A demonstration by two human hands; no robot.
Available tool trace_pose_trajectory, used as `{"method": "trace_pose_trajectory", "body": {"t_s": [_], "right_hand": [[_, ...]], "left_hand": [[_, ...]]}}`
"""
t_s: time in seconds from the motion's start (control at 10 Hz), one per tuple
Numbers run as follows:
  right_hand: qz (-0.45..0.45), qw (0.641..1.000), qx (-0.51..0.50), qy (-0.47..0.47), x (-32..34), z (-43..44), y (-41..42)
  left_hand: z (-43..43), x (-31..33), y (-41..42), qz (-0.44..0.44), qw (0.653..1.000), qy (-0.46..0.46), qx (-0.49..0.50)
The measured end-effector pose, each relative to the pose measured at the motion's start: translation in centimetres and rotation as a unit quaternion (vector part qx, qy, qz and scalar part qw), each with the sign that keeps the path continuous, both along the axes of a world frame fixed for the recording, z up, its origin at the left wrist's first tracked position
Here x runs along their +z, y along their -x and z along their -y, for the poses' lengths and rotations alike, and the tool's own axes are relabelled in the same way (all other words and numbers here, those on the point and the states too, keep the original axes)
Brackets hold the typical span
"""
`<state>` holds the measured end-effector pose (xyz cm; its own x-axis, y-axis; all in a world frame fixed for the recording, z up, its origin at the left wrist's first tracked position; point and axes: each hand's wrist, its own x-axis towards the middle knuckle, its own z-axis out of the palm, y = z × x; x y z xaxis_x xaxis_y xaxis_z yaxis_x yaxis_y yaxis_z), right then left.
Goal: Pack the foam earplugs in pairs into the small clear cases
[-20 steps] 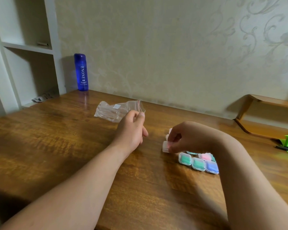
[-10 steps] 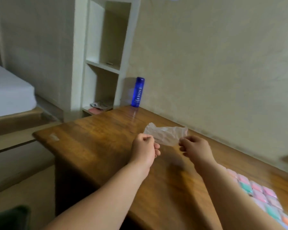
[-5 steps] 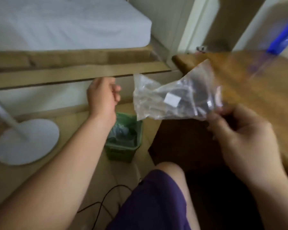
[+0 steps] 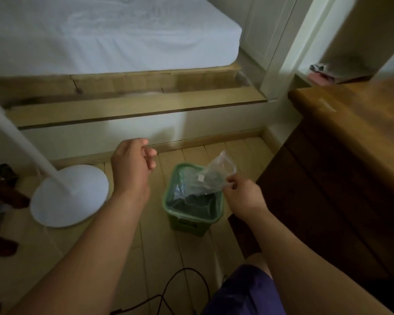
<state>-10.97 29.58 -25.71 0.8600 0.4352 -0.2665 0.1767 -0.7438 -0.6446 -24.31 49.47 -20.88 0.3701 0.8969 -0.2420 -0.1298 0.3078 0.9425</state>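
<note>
right hand (image 4: pixel 243 194): fingertips pinch one edge of the clear plastic bag (image 4: pixel 212 178) | bag: up in the air, right over the green bin (image 4: pixel 187 226) on the floor, beside the wooden desk (image 4: pixel 350 123) | left hand (image 4: pixel 130 169): holds nothing, fingers loosely curled, left of the bin

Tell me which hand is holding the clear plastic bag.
The right hand: its fingers pinch the crumpled clear plastic bag over the green waste bin; the left hand holds nothing.
</note>
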Motion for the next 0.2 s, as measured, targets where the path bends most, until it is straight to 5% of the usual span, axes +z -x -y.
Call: {"method": "trace_pose_trajectory", "body": {"t_s": [0.2], "right_hand": [[-0.085,0.992,0.060,0.075,-2.4,1.7,-0.1]], "left_hand": [[0.5,0.1,-2.2,-0.004,1.000,-0.008,-0.020]]}}
